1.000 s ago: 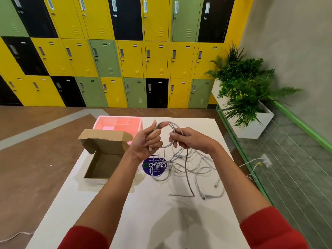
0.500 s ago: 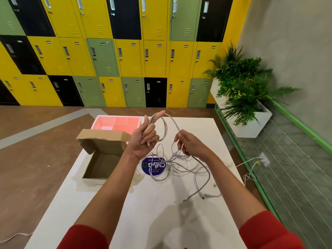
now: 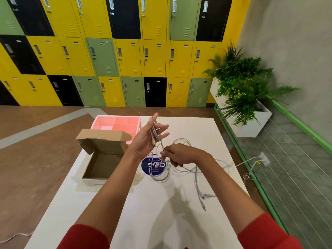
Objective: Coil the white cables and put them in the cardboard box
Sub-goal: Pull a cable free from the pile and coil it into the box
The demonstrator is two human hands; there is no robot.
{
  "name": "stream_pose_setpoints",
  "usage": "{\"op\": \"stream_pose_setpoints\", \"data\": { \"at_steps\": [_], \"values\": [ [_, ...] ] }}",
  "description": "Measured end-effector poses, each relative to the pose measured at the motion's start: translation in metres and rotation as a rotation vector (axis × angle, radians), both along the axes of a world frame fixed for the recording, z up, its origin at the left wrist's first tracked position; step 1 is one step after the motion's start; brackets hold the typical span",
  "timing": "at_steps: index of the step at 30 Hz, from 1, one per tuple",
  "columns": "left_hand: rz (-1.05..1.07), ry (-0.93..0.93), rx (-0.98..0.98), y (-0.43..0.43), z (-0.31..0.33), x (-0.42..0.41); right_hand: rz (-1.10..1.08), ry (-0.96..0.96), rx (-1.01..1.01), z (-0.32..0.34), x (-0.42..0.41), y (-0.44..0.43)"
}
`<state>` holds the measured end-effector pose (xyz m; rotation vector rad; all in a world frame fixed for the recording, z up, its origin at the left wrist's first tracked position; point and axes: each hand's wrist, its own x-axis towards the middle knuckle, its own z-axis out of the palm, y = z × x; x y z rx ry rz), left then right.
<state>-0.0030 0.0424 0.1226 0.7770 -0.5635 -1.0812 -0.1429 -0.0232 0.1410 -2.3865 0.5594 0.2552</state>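
- Plastic-sheathed and thin, the white cables [image 3: 162, 177] look light and limp. I'd judge they will sag and spring out of any loop that is not pinned. The best hold is probably near a plug end, letting the slack run through the fingers.
- Most of them lie in a loose tangle on the table [image 3: 161, 227], partly over a round blue sticker [image 3: 145, 165]. A few plug ends [image 3: 202, 197] trail toward the near edge.
- Several strands are lifted clear of the heap and run across the palm of the left hand [image 3: 146, 139].
- That hand is raised above the table, palm turned back toward the person, fingers spread and almost straight. The strands rest against it rather than being clenched, though I cannot tell whether the thumb pins them.
- Lower down, just above the tangle, the right hand [image 3: 183, 155] has its knuckles up. Its fingertips pinch one strand just below the left palm.
- Both forearms reach out from red sleeves [image 3: 86, 238] and converge over the middle of the table.
- Beside the left forearm, the cardboard box [image 3: 100, 168] sits open at the table's left edge with its flap standing up. A pink tray [image 3: 115, 123] is right behind it.
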Motion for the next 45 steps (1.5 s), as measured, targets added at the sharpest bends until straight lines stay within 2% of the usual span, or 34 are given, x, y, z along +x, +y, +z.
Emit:
{"op": "stream_pose_setpoints", "data": {
  "at_steps": [5, 11, 15, 18, 24, 28, 34, 38, 40, 43, 45],
  "values": [
    [-0.034, -0.359, 0.223, -0.002, -0.005, 0.008, 0.051, 0.028, -0.075, 0.007, -0.006, -0.002],
    [-0.143, -0.601, 0.327, 0.001, -0.016, 0.003, -0.090, -0.154, -0.284, 0.021, -0.015, -0.019],
    [-0.325, -0.583, 0.382, 0.002, -0.019, -0.009, -0.190, -0.322, -0.347, 0.033, -0.020, -0.032],
    [-0.462, -0.540, 0.405, 0.004, -0.008, -0.020, -0.232, -0.417, -0.323, 0.030, -0.023, -0.041],
    [-0.487, -0.592, 0.392, 0.004, -0.002, -0.023, -0.289, -0.607, -0.251, 0.019, -0.026, -0.048],
    [-0.524, -0.458, 0.349, 0.006, -0.005, -0.022, -0.309, -0.662, -0.224, 0.012, -0.022, -0.049],
    [-0.604, -0.146, 0.106, 0.013, -0.013, -0.009, -0.389, -0.716, -0.067, -0.002, -0.022, -0.046],
    [-0.643, 0.108, -0.030, 0.015, -0.016, -0.006, -0.376, -0.625, 0.026, -0.006, -0.018, -0.036],
    [-0.679, 0.217, -0.090, 0.014, -0.018, -0.004, -0.362, -0.585, 0.150, -0.006, -0.018, -0.028],
    [-0.666, 0.266, -0.100, 0.014, -0.019, -0.002, -0.284, -0.541, 0.318, -0.007, -0.023, -0.025],
    [-0.654, 0.257, -0.099, 0.014, -0.021, 0.000, -0.232, -0.499, 0.359, -0.008, -0.024, -0.025]
  ]
}}
